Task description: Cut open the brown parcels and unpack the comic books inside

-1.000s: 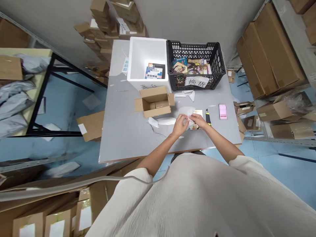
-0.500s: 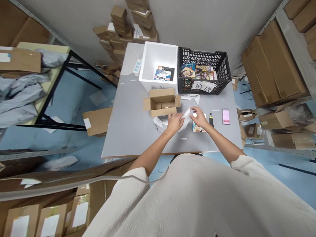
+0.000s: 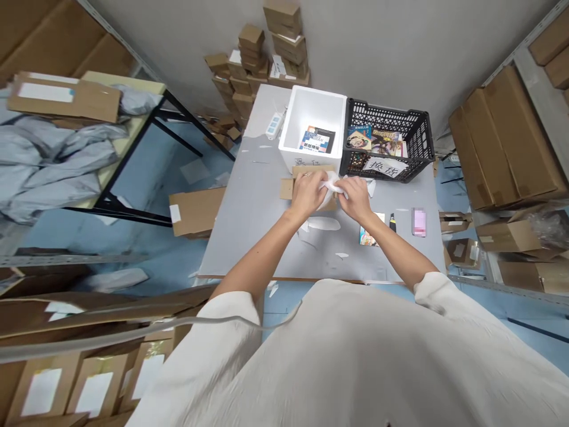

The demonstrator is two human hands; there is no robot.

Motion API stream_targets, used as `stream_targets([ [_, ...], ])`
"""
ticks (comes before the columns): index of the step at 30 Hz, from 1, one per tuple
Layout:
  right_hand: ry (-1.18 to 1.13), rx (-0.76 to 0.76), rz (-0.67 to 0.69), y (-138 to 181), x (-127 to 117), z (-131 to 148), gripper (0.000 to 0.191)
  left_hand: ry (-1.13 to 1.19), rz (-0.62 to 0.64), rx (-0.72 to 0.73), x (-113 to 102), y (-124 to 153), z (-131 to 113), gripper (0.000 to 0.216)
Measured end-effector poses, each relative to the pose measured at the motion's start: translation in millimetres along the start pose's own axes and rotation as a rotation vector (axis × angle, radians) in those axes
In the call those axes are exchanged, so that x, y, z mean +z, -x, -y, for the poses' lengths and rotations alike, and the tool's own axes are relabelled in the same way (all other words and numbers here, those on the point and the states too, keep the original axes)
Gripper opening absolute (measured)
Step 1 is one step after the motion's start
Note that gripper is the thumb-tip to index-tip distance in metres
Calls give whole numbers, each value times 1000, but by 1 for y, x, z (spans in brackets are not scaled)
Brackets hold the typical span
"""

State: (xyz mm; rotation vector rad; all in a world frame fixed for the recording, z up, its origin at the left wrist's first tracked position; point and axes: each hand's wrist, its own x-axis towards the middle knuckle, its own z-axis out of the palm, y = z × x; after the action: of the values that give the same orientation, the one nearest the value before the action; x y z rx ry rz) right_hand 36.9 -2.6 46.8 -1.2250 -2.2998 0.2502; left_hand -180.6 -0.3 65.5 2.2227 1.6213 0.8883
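My left hand (image 3: pixel 307 194) and my right hand (image 3: pixel 355 197) are closed on a crumpled piece of white paper (image 3: pixel 331 182), one at each side of it. Beneath them stands an open brown cardboard box (image 3: pixel 287 188), largely hidden by my hands. Torn white scraps (image 3: pixel 323 223) lie on the table just in front. Partly behind my right forearm is a small colourful booklet (image 3: pixel 368 238). A black and yellow box cutter (image 3: pixel 392 223) lies to its right.
Behind my hands stand a white foam box (image 3: pixel 288 155) and a black plastic crate (image 3: pixel 387 172), both with books inside. A pink-screened phone (image 3: pixel 418 222) and a power strip (image 3: pixel 274 126) lie on the grey table (image 3: pixel 240 237). Cardboard boxes (image 3: pixel 288 47) are stacked by the wall.
Both hands have moved forward with the white paper, from the table in front to over the cardboard box. The paper is now more bunched up. The camera view has shifted slightly.
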Motion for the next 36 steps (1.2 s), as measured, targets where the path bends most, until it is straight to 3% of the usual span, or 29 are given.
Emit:
stream_targets([
  [5, 38, 36, 42, -22, 20, 11, 34, 43, -21, -80, 11, -1, 32, 14],
  [12, 40, 139, 161, -36, 79, 6, 25, -31, 72, -281, 34, 18, 71, 16],
  [17, 46, 209, 175, -43, 104, -1, 26, -32, 107, -295, 42, 28, 89, 26],
  [23, 89, 180, 255, -44, 115, -7, 28, 6, 226, -347, 59, 27, 100, 35],
  [29, 65, 260, 410, -41, 118, -17, 46, 43, 403, -249, 67, 29, 98, 51],
  [32, 53, 257, 524, -39, 116, -17, 56, -13, 403, -289, 67, 32, 97, 49],
  [36, 89, 284, 537, -34, 108, -15, 56, -106, 325, -374, 62, 32, 92, 42],
])
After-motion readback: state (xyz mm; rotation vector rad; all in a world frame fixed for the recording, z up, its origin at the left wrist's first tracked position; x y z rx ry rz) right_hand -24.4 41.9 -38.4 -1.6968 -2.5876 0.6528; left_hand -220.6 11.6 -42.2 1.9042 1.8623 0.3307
